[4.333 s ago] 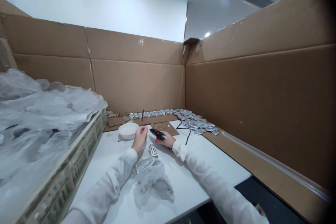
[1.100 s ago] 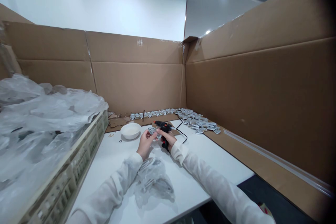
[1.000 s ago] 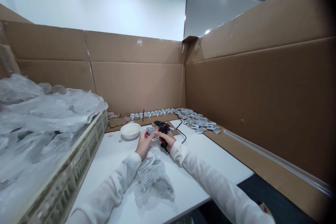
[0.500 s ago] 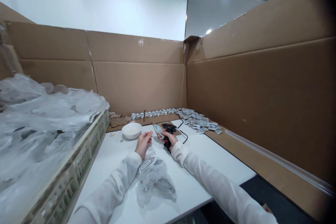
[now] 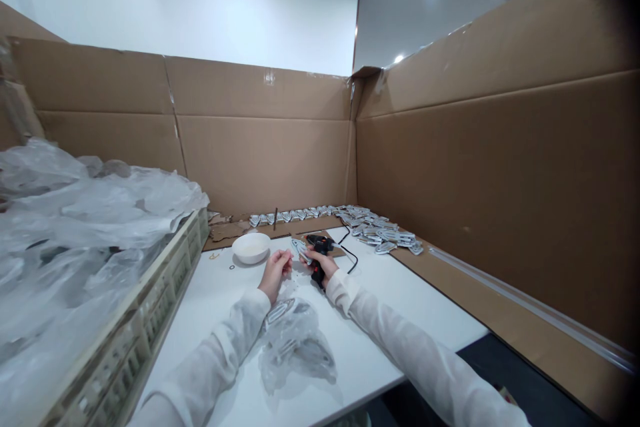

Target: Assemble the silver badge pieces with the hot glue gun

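My right hand (image 5: 326, 265) is closed around a black glue gun (image 5: 320, 247), whose nozzle points right. The fingertips of that same hand also hold a small silver-and-white oval piece (image 5: 300, 250). Just left of it, my left hand (image 5: 276, 272) is pinched; whatever its fingertips hold, if anything, is too small to make out. A white bowl (image 5: 251, 248) stands beyond the left hand. In front of both wrists lies a clear plastic bag (image 5: 299, 347) with several similar pieces in it.
At left, a plastic crate (image 5: 165, 300) holds piled clear bags (image 5: 90, 213). Similar pieces form a row (image 5: 295, 215) at the back and a heap (image 5: 383, 233) at back right. Cardboard walls (image 5: 260, 153) enclose the white table (image 5: 370, 360). A black cord (image 5: 356, 259) trails behind the right hand.
The glue gun and the oval piece have shifted slightly left. My left hand has moved a touch to the right, its fingers still pinched. The bag and bowl stay in place.
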{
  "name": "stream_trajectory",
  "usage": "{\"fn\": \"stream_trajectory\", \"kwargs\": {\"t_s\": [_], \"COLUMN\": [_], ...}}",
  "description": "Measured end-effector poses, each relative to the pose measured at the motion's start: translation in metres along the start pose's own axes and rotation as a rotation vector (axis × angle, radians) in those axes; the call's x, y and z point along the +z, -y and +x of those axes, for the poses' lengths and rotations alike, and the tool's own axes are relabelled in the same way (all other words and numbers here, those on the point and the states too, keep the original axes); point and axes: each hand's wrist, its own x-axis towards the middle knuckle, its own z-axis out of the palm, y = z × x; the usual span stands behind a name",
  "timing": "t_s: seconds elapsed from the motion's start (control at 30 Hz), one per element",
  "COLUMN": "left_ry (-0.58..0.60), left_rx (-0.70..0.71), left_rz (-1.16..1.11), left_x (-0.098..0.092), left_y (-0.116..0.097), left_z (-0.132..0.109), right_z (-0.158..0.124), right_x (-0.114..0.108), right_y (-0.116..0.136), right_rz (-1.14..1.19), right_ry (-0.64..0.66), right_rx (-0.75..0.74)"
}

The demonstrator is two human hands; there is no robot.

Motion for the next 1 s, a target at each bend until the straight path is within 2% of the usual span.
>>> {"fn": "stream_trajectory", "kwargs": {"t_s": [0.2,0.5,0.63,0.83,1.0], "left_ry": [0.009,0.058,0.063,0.013,0.061], "left_rx": [0.03,-0.07,-0.047,-0.109,-0.188], "left_rz": [0.089,0.111,0.143,0.047,-0.002], "left_x": [-0.0019,-0.0002,0.0038,0.0048,0.0004], "left_y": [0.0031,0.0053,0.0031,-0.0006,-0.002], "left_z": [-0.0001,0.001,-0.0008,0.0016,0.0055], "right_z": [-0.0008,-0.0011,-0.0003,-0.0012,0.0028], "right_x": [0.0006,0.0009,0.0012,0.0013,-0.0015], "right_y": [0.0007,-0.0004,-0.0014,-0.0008,-0.0012], "right_rz": [-0.003,-0.007,-0.02,-0.034,0.049], "right_ry": [-0.007,-0.005,-0.003,0.0,-0.015], "right_rx": [0.012,0.013,0.013,-0.007,-0.034]}}
